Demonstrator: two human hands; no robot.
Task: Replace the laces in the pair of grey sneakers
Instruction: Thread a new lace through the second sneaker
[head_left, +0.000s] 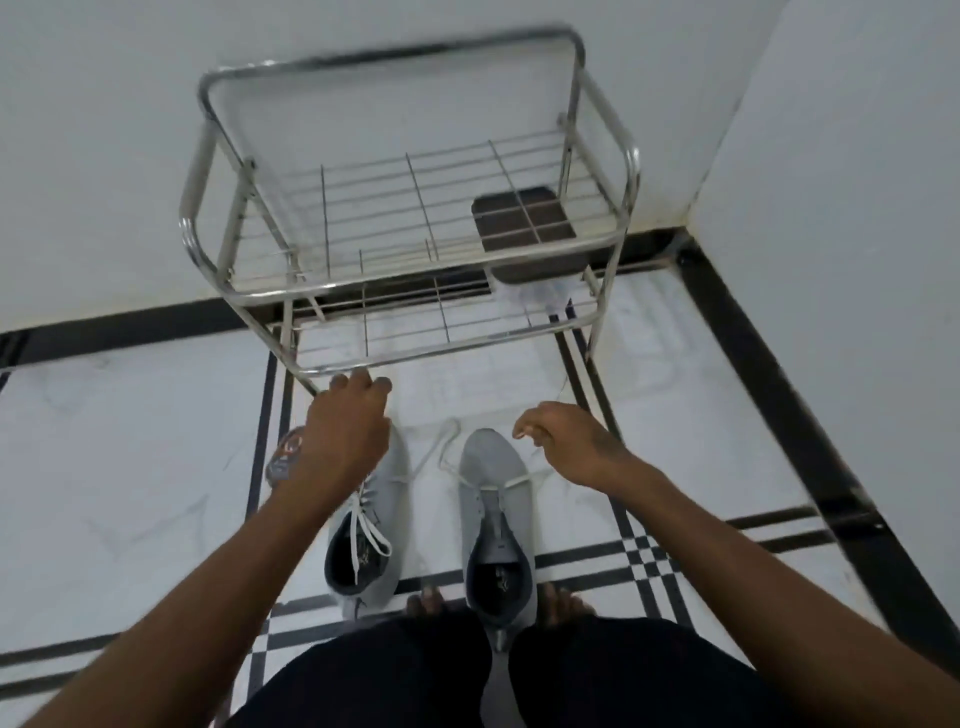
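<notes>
- Your two grey sneakers stand side by side on the floor (130, 467), just ahead of your bare toes, heels toward you and toes toward the metal rack (410, 218); each shoe's long axis runs away from you, so the eyelet rows lie along your line of reach.
- Your left hand (343, 431) hangs over the toe of the left sneaker (363, 525), palm down, fingers loosely bent toward the rack's lower rail; it grips nothing that I can see, and whether the fingertips touch the rail I cannot tell.
- Your right hand (566, 441) sits just right of the toe of the right sneaker (493, 519), fingers curled in; it seems to pinch the white lace (511, 480) that runs up from the shoe's front eyelets, though blur hides the contact itself.
- The right sneaker looks nearly unlaced, its tongue bare behind that one crossing; the left sneaker is laced, its loose ends (363, 535) trailing into the opening.
- Judgement: the right shoe is the one in hand; the lace leads out forward and to the right, so pull along that line, and bring your left hand back across to steady the shoe.
</notes>
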